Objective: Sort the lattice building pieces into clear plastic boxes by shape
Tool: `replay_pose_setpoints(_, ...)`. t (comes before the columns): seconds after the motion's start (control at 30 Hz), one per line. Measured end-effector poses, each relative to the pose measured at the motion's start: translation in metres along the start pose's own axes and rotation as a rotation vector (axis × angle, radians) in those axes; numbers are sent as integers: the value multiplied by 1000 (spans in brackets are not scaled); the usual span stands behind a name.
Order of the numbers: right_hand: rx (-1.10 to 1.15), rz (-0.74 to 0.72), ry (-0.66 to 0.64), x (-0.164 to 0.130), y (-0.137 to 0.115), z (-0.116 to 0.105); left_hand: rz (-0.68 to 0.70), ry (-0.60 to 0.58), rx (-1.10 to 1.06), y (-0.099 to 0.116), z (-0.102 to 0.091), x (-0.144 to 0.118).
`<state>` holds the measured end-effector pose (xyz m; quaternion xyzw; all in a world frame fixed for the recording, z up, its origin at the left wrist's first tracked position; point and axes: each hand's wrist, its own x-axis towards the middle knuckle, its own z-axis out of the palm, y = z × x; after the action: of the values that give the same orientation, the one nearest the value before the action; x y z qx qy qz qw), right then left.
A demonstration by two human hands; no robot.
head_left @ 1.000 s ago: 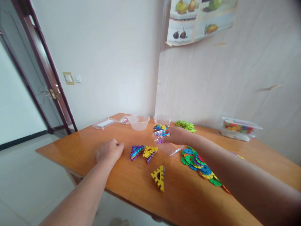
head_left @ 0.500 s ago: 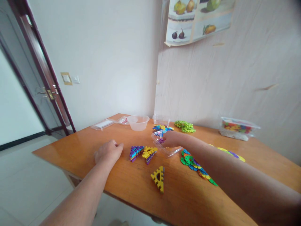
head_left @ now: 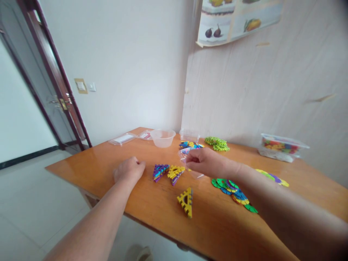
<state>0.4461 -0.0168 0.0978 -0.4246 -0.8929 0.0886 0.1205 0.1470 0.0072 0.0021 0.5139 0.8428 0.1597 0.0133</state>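
My left hand rests on the table with its fingers curled in; nothing shows in them. To its right lie a stack of purple and blue triangular toy pieces and a stack topped by a yellow triangle. Nearer the front edge is another yellow triangular stack. My right hand is over a clear plastic box with its fingers bent and pressed together. Whatever they hold, if anything, is hidden. The hand covers most of that box.
Notched plastic discs lie under my right forearm. Behind are blue and yellow pieces, a green pile, a translucent bowl and a clear lid. A filled box stands at the right.
My right hand has come up out of the clear box and is now over it, fingers curled. My left hand stays in place on the table. The view has shifted slightly.
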Motion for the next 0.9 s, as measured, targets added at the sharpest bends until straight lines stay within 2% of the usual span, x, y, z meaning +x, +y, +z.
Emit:
replay_pose_setpoints(0.1, 75, -151, -178, -26, -21, 1, 1, -5, -11, 1, -1, -1)
replay_pose_setpoints(0.2, 39, -216, -236, -43, -32, 6, 2, -9, -19, 1, -1, 0)
replay_pose_setpoints(0.47, 23, -234, -233, -49, -38, 18, -5, -12, -20, 1, -2, 0)
replay_pose_setpoints(0.63, -2, -230, -161, -50, -39, 9, -3, -13, -9, 1, -3, -2)
replay_pose_setpoints(0.73, -2, -157, -48, -43, -30, -3, 11, -6, -11, -1, 0, 0)
replay_pose_setpoints(0.83, 14, 17, 66, -23, -12, -13, 17, 2, -7, -3, 3, 3)
replay_pose_setpoints(0.9, -9, 162, 64, -6, 4, -15, 20, 5, 1, -3, 4, 5)
